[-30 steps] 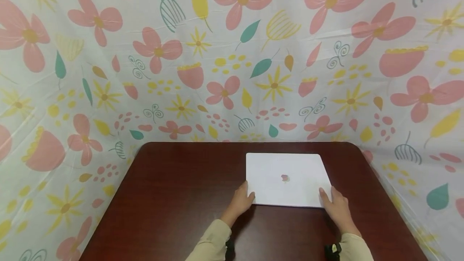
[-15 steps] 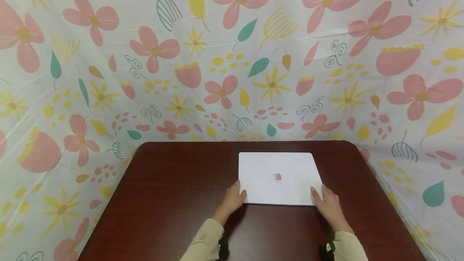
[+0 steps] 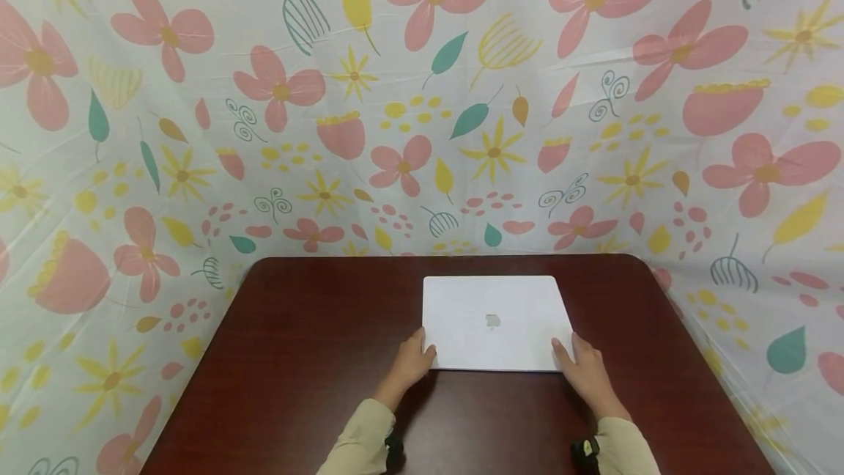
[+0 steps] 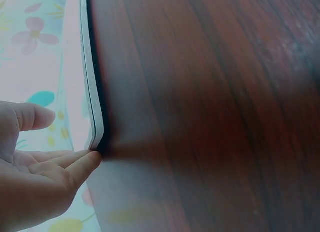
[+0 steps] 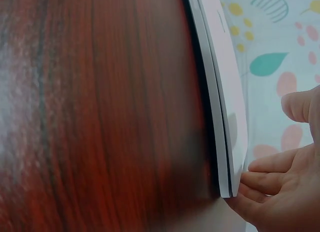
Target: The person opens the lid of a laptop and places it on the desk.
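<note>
The closed white laptop (image 3: 497,347) lies flat on the right-hand part of the worktop (image 3: 316,328), towards its back edge. Compared with the earlier frames, it sits further left on the worktop, having slid over in small steps over the last second. The logo (image 3: 493,322) on its lid now reads mostly grey, where it looked reddish before.

Both hands have travelled left along with the laptop, each staying at the same near corner. The left grip (image 3: 410,361) is at the near left corner: in its wrist view the fingers (image 4: 82,169) are fairly straight, their tips touching the corner, with the thumb (image 4: 37,117) held apart from them. The right grip (image 3: 583,372) mirrors it at the near right corner, its outstretched fingers (image 5: 265,184) touching there while its thumb (image 5: 297,106) stands away; from the head, that thumb shows over the lid.

Further out, the beige left sleeve (image 3: 361,437) and right sleeve (image 3: 625,447) have shifted left too, each with a dark wrist device beside it. Behind the worktop and along both sides of it hangs a white sheet (image 3: 395,61) printed with flowers and leaves, only slightly displaced in the head view.
</note>
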Motion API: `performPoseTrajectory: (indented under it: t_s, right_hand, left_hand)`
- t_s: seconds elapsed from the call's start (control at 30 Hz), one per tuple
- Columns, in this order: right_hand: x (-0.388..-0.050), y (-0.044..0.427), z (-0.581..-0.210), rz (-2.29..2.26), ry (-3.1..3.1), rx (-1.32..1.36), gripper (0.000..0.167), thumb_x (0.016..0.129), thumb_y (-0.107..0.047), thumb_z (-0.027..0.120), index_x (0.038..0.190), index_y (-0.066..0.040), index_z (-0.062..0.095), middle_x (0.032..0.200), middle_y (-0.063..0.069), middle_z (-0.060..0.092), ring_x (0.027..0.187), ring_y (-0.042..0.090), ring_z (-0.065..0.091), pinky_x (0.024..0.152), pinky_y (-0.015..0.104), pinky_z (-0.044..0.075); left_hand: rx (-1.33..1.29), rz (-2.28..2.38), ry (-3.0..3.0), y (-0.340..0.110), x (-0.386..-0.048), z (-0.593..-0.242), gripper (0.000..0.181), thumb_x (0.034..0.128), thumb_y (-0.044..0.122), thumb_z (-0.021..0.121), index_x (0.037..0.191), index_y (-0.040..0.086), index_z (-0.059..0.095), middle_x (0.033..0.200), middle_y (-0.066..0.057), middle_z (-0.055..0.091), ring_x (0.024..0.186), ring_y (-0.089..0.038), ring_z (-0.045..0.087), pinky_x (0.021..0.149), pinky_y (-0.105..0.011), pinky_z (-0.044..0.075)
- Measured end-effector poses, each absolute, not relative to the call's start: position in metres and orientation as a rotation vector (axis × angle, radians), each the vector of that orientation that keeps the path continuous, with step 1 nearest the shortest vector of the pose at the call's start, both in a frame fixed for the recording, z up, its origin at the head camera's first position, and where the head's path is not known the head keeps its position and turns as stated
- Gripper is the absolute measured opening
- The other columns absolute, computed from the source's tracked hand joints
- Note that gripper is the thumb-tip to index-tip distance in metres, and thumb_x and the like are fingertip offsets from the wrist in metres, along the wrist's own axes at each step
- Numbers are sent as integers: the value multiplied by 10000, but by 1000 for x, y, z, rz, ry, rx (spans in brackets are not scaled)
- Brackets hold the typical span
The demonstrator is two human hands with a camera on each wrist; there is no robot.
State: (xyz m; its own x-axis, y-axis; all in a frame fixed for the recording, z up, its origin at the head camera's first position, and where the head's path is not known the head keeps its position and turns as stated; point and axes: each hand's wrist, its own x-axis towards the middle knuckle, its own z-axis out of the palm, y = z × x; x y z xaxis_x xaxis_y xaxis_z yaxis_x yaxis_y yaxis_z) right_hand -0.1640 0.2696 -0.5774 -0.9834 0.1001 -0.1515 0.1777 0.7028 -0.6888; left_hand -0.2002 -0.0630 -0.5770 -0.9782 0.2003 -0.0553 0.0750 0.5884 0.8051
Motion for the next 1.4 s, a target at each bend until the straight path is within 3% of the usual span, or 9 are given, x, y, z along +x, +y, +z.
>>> performPoseTrajectory:
  t_s: [0.13,0.23,0.37,0.73,0.83,0.93,1.07,1.13,1.4]
  right_hand:
    - [-163,264,-576,-1154,2815,206,818,1013,-458,385,1431,203,148,1468,407,177,1369,530,138,1118,595,135]
    - [-162,260,-575,-1159,2839,177,803,1014,-444,394,1418,216,180,1452,417,207,1357,539,170,1109,603,158]
    - [-161,254,-574,-1166,2869,138,775,1016,-416,405,1401,229,213,1431,427,241,1342,549,202,1097,613,182]
    - [-161,245,-577,-1139,2895,81,759,1022,-418,399,1401,220,237,1430,409,274,1345,538,227,1096,605,204]
    - [-161,243,-577,-1135,2888,88,765,1021,-429,392,1403,216,239,1433,406,272,1345,538,226,1098,606,197]
    - [-161,241,-578,-1139,2888,82,762,1020,-424,398,1397,221,248,1428,410,277,1345,536,232,1099,603,202]
    - [-162,238,-579,-1116,2902,66,758,1020,-416,407,1387,230,257,1417,417,286,1339,541,242,1095,602,215]
    - [-162,237,-579,-1101,2905,66,761,1018,-417,410,1387,230,256,1417,418,285,1336,546,239,1094,605,214]
    - [-161,231,-579,-1066,2908,66,762,1017,-428,411,1382,227,276,1416,409,304,1327,545,255,1087,605,231]
  left_hand:
    - [215,1352,2671,-68,-199,-576,551,952,96,526,1371,-206,332,1339,-396,429,965,-421,645,1016,-524,397]
    - [217,1339,2690,-71,-198,-576,551,944,83,531,1361,-218,333,1326,-409,431,894,-417,658,1001,-531,407]
    - [223,1315,2726,-76,-198,-576,543,934,68,540,1348,-226,345,1335,-408,420,1166,-458,531,1008,-540,395]
    - [231,1313,2734,-90,-192,-577,547,933,56,532,1358,-224,330,1357,-405,397,1256,-479,435,1032,-542,368]
    - [218,1319,2730,-92,-191,-575,552,937,65,528,1365,-220,325,1355,-404,401,1158,-469,533,1032,-540,369]
    - [200,1330,2724,-95,-191,-574,557,934,65,529,1366,-219,322,1338,-408,418,901,-409,653,1020,-540,382]
    - [183,1350,2714,-99,-191,-575,563,929,70,533,1368,-214,324,1307,-409,449,634,-264,640,989,-536,413]
    - [171,1362,2709,-100,-191,-576,566,927,76,536,1370,-209,328,1299,-405,462,606,-250,634,974,-529,425]
    - [134,1357,2720,-106,-191,-579,561,918,70,555,1367,-196,348,1305,-394,466,883,-360,651,967,-527,431]
